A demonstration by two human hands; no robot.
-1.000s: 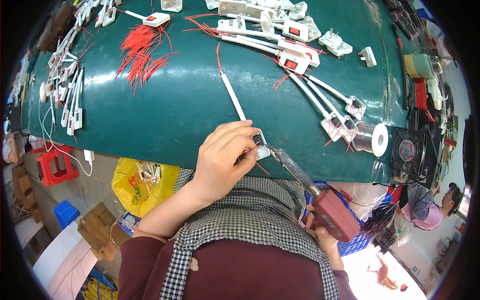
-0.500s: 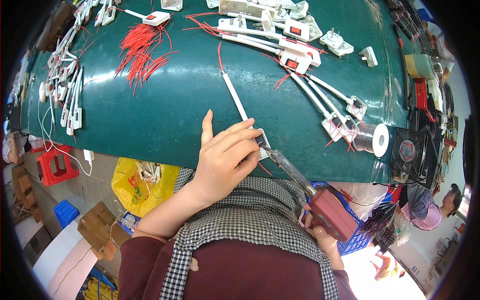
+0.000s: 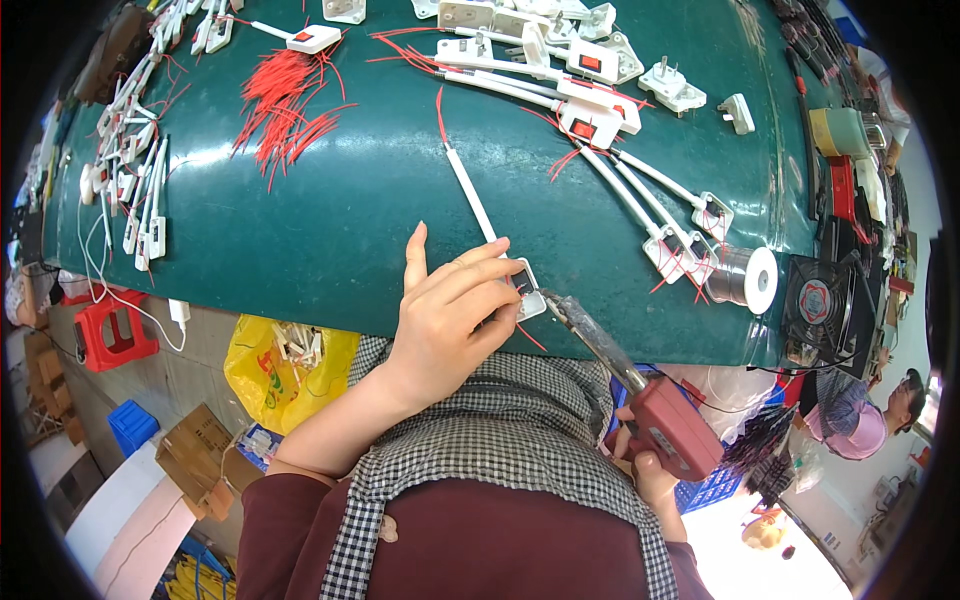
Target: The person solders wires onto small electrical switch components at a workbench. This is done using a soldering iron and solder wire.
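A small white switch housing [image 3: 534, 304] with a dark switch inside lies at the table's near edge. Its white cord [image 3: 468, 188] runs up and away, ending in thin red wires. My left hand [image 3: 445, 318] rests over the housing, thumb and fingers gripping it, index raised. A dark red soldering gun [image 3: 678, 428] is in my right hand [image 3: 650, 475], partly hidden behind its body. The gun's long metal tip points at the housing's right edge; whether it touches is hard to tell. Right of it, several similar open housings [image 3: 668, 256] lie beside a solder spool [image 3: 748, 280].
A bundle of red wires [image 3: 290, 100] lies on the green table [image 3: 340, 220]. White plugs and red switches [image 3: 590, 122] are heaped at the back, with more corded pieces [image 3: 152, 215] at left. A fan [image 3: 822, 302] stands at right; a yellow bag [image 3: 262, 375] is below the edge.
The soldering gun has shifted slightly right, its tip drawing back from inside the housing to its edge. My left hand and the housing stay put.
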